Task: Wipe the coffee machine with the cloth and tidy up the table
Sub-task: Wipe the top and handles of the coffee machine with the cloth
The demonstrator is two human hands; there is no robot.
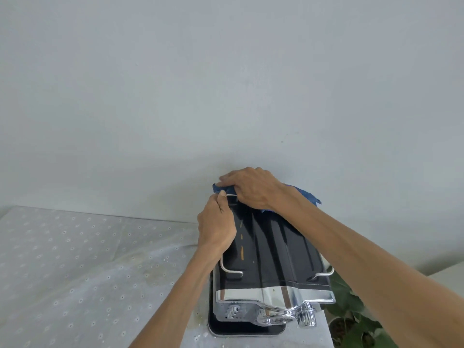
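Observation:
A black coffee machine [271,257] with a chrome front stands on the table [75,272] near its right end, against the wall. My right hand [251,188] presses a blue cloth [305,194] onto the machine's rear top edge; most of the cloth is hidden under the hand. My left hand [216,227] grips the machine's upper left rear corner, thumb up by a small chrome-rimmed part.
A pale dotted tablecloth covers the table, with some stains near the machine's base. A green potted plant [351,315] stands lower right, beyond the table's right edge. A plain grey wall [226,84] rises directly behind the machine.

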